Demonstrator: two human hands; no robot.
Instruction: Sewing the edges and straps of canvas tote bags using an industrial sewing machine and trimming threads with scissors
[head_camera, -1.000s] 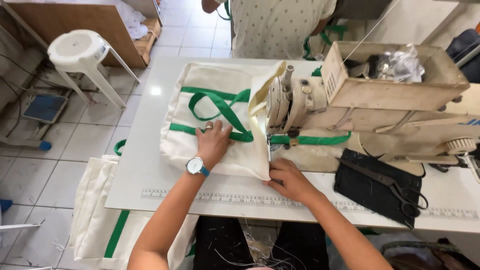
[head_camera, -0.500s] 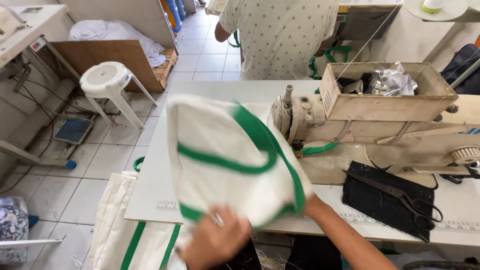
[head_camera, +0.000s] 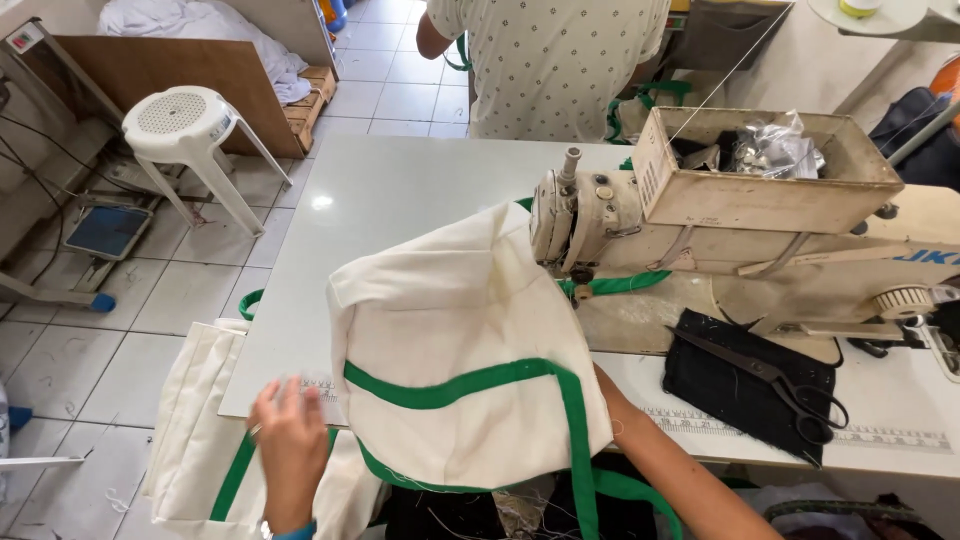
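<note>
At the near edge of the tabletop (head_camera: 400, 180), left hand (head_camera: 290, 445) spread, fingers resting on a bag stack. Just right of it, cream tote bag with green straps (head_camera: 460, 370) held up, draped over the right forearm; right hand hidden, state unclear. Beyond: sewing machine (head_camera: 600, 225); scissors (head_camera: 770, 380) farther right.

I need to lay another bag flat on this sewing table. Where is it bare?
The white tabletop is bare left of the sewing machine, beyond the lifted cream bag. The right side is crowded: black cloth with scissors below the machine. The left hand covers the near edge.
</note>
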